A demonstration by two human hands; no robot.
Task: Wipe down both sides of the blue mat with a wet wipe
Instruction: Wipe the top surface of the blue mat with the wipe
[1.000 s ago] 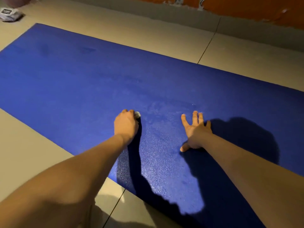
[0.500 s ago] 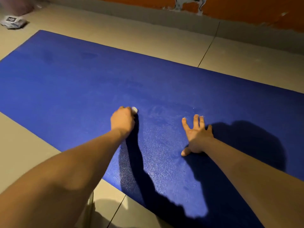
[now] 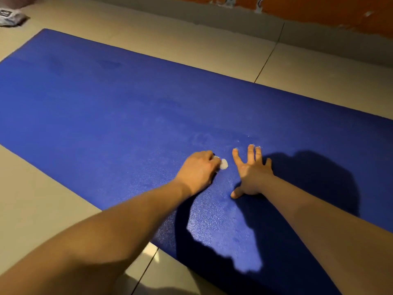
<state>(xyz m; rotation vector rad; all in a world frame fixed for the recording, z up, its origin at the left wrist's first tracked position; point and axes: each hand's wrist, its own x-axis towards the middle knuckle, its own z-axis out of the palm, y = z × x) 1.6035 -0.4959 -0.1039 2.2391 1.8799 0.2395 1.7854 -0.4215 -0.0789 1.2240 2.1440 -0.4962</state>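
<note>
Single head-worn view, wide-angle. Looks forward and steeply down from above both forearms, close enough to put them across the bottom corners. Centres roughly on left hand [image 3: 197, 171], wet wipe [image 3: 223, 164] and right hand [image 3: 251, 175]. Takes in blue mat [image 3: 106, 116] on a diagonal, cropped at left and right edges. Catches tiled floor [image 3: 42, 199] near and far, plus orange wall [image 3: 319, 9] strip along top edge.
</note>
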